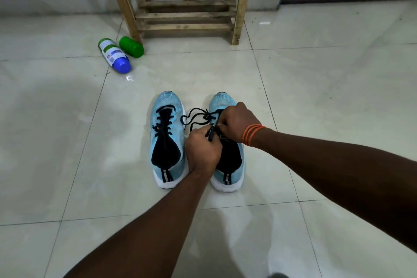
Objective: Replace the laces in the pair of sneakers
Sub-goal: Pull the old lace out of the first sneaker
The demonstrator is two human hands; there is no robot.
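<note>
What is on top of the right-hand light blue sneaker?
On the light blue sneaker, the left hand and right hand pinch a black lace that loops toward the other shoe. The hands cover its eyelets.

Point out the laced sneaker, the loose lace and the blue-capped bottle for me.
laced sneaker (168,106): head view, on its light-blue toe.
lace (196,108): head view, on the loop between the sneakers.
blue-capped bottle (114,52): head view, on its white label.
</note>
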